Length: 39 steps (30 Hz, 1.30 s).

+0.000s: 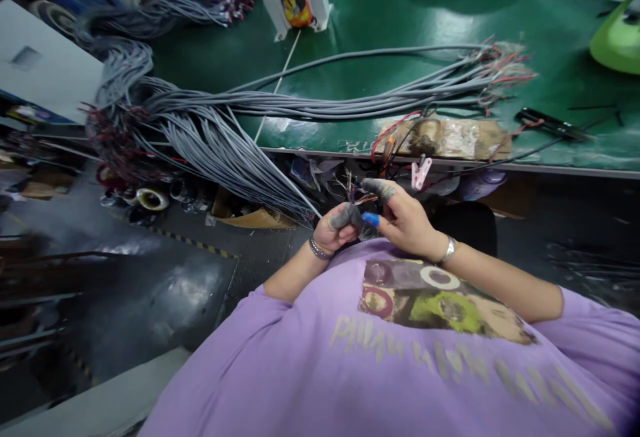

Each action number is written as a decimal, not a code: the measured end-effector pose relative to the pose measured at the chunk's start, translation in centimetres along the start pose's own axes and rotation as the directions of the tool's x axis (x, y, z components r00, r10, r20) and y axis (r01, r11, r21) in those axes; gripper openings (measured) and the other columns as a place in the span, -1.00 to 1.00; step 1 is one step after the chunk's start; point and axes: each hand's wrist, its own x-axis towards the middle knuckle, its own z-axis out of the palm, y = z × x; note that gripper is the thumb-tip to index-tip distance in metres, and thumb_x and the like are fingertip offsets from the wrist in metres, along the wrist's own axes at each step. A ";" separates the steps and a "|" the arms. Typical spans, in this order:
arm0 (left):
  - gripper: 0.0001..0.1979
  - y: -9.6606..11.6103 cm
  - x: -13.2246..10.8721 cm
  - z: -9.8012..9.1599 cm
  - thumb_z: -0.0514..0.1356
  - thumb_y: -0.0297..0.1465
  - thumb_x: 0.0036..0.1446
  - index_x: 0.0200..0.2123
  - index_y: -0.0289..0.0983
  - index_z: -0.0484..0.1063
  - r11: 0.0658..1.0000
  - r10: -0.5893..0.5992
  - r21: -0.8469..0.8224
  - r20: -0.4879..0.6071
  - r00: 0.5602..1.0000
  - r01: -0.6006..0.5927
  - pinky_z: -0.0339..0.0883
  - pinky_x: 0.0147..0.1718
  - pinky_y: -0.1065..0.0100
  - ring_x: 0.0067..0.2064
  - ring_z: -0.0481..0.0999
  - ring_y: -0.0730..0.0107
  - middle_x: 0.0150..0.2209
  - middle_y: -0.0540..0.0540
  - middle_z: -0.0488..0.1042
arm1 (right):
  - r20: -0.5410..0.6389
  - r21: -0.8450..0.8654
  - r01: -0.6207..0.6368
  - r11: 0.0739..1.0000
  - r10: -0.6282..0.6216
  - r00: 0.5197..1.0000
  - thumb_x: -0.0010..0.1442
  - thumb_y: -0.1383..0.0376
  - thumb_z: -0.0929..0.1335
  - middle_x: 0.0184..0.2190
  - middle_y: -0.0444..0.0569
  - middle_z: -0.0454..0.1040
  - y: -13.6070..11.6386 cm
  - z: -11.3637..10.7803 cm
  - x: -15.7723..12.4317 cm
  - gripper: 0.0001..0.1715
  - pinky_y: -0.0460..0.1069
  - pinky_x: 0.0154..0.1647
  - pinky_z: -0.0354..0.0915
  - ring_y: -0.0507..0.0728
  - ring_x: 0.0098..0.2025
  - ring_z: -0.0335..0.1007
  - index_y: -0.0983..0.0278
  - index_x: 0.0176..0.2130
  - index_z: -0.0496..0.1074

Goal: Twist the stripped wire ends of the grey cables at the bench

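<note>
My left hand [336, 227] is closed in a pinch on the end of a grey cable [280, 190], with a grey cot on its fingertip. My right hand [400, 214] is also closed on the cable's thin stripped wires [353, 192], with a grey cot on one finger and a blue one on the thumb. Both hands meet just above my purple shirt, below the edge of the green workbench [410, 17]. The cable belongs to a thick bundle of grey cables [210, 137] that hangs off the bench to my left.
More grey cables with stripped coloured ends [490, 67] lie across the bench. A brown taped block [445, 137] with red and black wires sits at the bench edge, a pink clip [420, 172] below it. A black tool [550, 124] and a green object [617, 40] are at right.
</note>
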 end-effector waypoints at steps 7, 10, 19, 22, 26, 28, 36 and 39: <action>-0.56 -0.3 -0.5 0.0 0.43 -0.07 -0.09 -0.39 -0.29 0.41 0.995 -0.088 0.058 0.050 0.995 0.085 -0.11 -0.74 0.52 -0.79 -0.04 0.67 -0.78 0.20 0.08 | 0.177 0.032 0.057 0.998 -0.061 0.982 0.31 0.35 0.28 -0.33 -0.02 0.43 0.9 0.0 0.0 -0.85 -0.03 -0.26 0.31 0.08 -0.30 0.36 0.26 -0.21 0.46; -0.52 0.7 -0.8 -0.3 0.34 -0.01 -0.01 -0.58 -0.27 0.31 1.000 0.005 0.028 -0.070 0.998 -0.003 -0.14 -0.75 0.49 -0.82 -0.15 0.68 -0.83 0.22 -0.14 | 0.214 0.065 -0.001 0.998 -0.013 0.977 0.34 0.28 0.27 -0.40 -0.04 0.39 2.3 -0.9 -1.1 -0.79 -0.05 -0.32 0.24 0.05 -0.36 0.31 0.27 -0.28 0.45; -0.52 2.9 0.4 0.8 0.48 -0.05 -0.17 -0.42 -0.27 0.40 0.970 0.205 0.181 -0.232 0.951 -0.165 0.11 -0.74 0.52 -0.71 0.29 0.59 -0.67 0.11 0.32 | 0.407 0.070 -0.357 0.931 0.301 0.863 0.29 -0.01 0.31 -0.58 -0.10 0.32 5.1 -2.3 -4.4 -0.44 -0.05 -0.48 0.14 0.00 -0.53 0.16 0.29 -0.57 0.34; -0.49 1.6 1.8 2.0 0.48 -0.05 -0.19 -0.39 -0.28 0.39 0.920 0.294 0.339 -0.263 0.919 -0.198 0.17 -0.71 0.56 -0.63 0.45 0.53 -0.59 0.06 0.47 | 0.372 0.140 -0.364 0.921 0.292 0.881 0.24 -0.02 0.37 -0.47 -0.04 0.45 3.0 -2.5 -3.6 -0.55 -0.05 -0.39 0.23 0.04 -0.45 0.29 0.30 -0.43 0.48; -0.60 0.0 2.8 2.5 0.42 -0.10 -0.03 -0.37 -0.29 0.43 0.733 0.502 0.611 -0.190 0.844 -0.298 0.41 -0.53 0.51 -0.53 0.53 0.51 -0.52 0.02 0.54 | 0.226 0.202 -0.478 0.855 0.434 0.872 0.14 -0.04 0.43 -0.56 -0.16 0.36 1.4 -2.6 -3.3 -0.55 -0.08 -0.50 0.16 -0.01 -0.53 0.17 0.29 -0.22 0.47; -0.69 -0.6 2.9 2.3 0.38 -0.17 0.04 -0.33 -0.29 0.49 0.569 0.591 0.751 -0.089 0.802 -0.336 0.49 -0.42 0.44 -0.47 0.56 0.48 -0.46 -0.02 0.58 | 0.159 0.255 -0.548 0.797 0.524 0.837 0.05 -0.10 0.47 -0.58 -0.21 0.33 1.4 -2.6 -3.3 -0.43 -0.10 -0.57 0.07 -0.04 -0.58 0.08 0.28 -0.17 0.41; -0.85 -1.4 2.2 1.6 0.32 -0.33 0.09 -0.29 -0.29 0.59 -0.014 0.727 0.935 0.252 0.639 -0.354 0.48 -0.39 0.43 -0.42 0.59 0.41 -0.42 -0.10 0.63 | 0.007 0.440 -0.573 0.691 0.636 0.772 -0.01 -0.23 0.47 -0.46 -0.08 0.45 0.9 -2.4 -2.2 -0.33 -0.04 -0.39 0.30 0.05 -0.43 0.33 0.26 -0.27 0.37; -0.84 -1.3 2.0 1.7 0.35 -0.31 0.05 -0.30 -0.26 0.59 0.086 0.723 0.942 0.165 0.670 -0.324 0.49 -0.35 0.40 -0.39 0.60 0.38 -0.40 -0.10 0.63 | 0.010 0.499 -0.565 0.657 0.648 0.762 0.05 -0.20 0.45 -0.48 -0.07 0.47 0.7 -1.9 -2.0 -0.40 -0.03 -0.40 0.31 0.04 -0.46 0.32 0.26 -0.33 0.37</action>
